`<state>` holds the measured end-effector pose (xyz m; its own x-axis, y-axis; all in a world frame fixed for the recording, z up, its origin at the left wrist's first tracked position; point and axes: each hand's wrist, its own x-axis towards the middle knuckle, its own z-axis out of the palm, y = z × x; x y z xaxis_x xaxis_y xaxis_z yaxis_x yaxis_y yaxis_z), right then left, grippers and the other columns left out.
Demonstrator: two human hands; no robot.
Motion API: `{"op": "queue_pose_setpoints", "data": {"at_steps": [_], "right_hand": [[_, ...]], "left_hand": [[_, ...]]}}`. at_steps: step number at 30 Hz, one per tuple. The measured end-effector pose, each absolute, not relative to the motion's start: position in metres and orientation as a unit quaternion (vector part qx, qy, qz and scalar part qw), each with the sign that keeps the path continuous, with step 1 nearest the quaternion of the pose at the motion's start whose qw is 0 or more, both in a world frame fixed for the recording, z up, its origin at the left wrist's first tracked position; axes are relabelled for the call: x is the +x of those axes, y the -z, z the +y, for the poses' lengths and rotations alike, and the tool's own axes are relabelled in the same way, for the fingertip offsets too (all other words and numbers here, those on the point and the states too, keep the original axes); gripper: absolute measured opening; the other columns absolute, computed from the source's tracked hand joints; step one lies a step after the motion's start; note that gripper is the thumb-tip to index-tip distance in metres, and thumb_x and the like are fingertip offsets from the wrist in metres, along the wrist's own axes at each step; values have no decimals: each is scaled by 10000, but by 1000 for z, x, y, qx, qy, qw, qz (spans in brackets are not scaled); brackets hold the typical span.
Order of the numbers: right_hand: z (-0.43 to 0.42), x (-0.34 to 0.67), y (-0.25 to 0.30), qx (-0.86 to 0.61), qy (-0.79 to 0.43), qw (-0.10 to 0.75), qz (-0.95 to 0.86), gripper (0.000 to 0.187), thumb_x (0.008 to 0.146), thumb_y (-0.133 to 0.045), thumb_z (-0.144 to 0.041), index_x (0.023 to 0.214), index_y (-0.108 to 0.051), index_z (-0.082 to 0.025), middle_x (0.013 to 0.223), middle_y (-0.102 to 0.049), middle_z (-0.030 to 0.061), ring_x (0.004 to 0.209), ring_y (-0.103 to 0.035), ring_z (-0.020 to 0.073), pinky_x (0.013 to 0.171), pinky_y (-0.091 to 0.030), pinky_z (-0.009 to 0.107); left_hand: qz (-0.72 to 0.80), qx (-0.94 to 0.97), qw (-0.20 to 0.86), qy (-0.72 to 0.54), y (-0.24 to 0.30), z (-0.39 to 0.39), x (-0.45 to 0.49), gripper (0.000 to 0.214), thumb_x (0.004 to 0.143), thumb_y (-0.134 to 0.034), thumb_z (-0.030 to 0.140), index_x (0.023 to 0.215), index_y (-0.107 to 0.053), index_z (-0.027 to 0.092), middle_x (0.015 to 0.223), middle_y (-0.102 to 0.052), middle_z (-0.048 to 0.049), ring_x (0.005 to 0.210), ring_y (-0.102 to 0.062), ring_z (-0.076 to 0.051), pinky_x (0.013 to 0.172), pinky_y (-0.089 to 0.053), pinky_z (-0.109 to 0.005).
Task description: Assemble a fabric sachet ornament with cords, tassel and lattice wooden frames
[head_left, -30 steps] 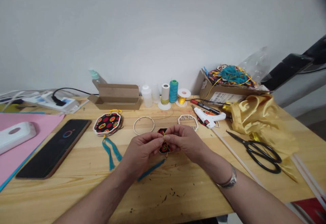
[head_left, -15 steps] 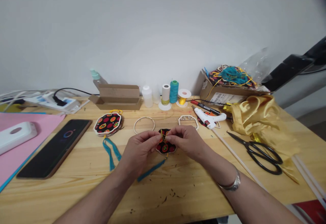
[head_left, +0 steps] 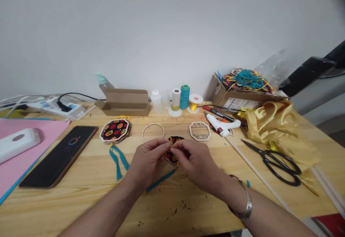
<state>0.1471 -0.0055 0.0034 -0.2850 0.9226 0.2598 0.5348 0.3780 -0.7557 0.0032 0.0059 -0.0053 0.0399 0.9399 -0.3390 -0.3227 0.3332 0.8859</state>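
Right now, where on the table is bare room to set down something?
Bare wood: between phone and left tassel; near edge between forearms, dark marks aside. Crowded: back edge, with spools and boxes; around the glue gun; at the fingers, with the patterned piece.

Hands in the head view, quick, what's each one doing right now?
Left hand: closed, pinching yellow cord above the black patterned piece.
Right hand: curled, fingertips at that cord; whether it grips cannot be told.
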Motion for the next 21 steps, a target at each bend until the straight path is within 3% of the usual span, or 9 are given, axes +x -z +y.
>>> {"op": "queue_pose_setpoints", "data": {"at_steps": [4,10,21], "right_hand": [[-11,148,6,-435,-87,308,-842,165,882,-435,-182,907,-594,-149,785,-637,41,701,-556,150,610,-381,269],[-14,148,5,-376,131,237,-886,141,855,-428,-109,898,-561,-119,692,-555,40,610,-479,174,517,-307,305],[-17,145,1,-358,206,173,-894,159,854,-395,-95,896,-549,-110,675,-507,41,573,-461,162,470,-284,318]], "left_hand": [[472,273,675,-496,4,5,5,95,586,-750,164,660,-703,128,520,-608,21,452,-459,-35,442,-357,-137],[455,233,705,-492,6,5,4,108,569,-754,121,657,-693,115,516,-604,25,443,-478,-29,429,-377,-118],[438,186,751,-458,7,7,4,87,593,-717,91,665,-670,104,482,-561,40,406,-464,-24,386,-360,-111]]}}
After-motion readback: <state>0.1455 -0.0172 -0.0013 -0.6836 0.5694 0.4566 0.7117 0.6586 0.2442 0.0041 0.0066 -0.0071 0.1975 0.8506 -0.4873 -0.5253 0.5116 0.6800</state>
